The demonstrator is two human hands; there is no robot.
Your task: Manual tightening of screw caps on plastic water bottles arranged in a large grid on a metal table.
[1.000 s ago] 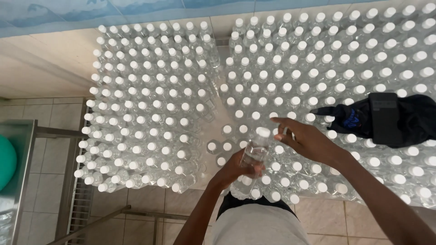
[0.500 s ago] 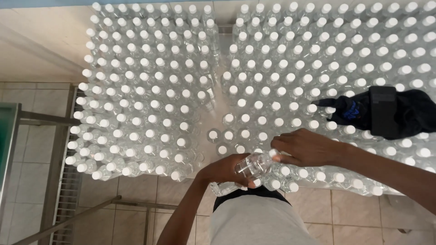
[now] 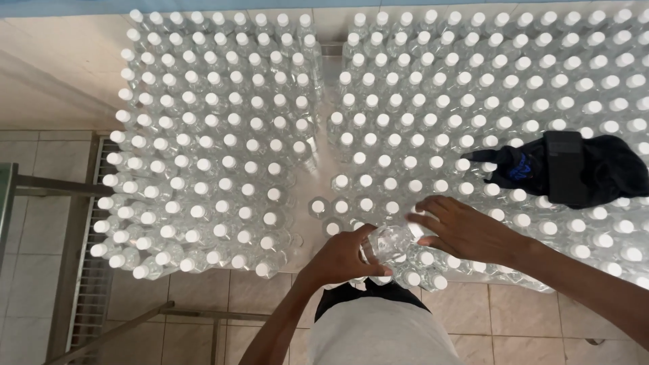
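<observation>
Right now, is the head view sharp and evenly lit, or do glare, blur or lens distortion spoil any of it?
Head view: light is soft and even, shadows faint; the white-capped bottles stay crisp but lean outward toward the frame edges, a wide-lens effect. The clear bottle in the left hand looks slightly smeared, with small glints; the right hand is sharp. The black cloth shows little detail.

person, head view: bare arms, light top, dark lower garment

left hand [image 3: 345,260] and right hand [image 3: 466,233] uncovered, no sleeves in view; pale grey-white top at lower centre of frame, dark waistband or garment edge just above it.
</observation>
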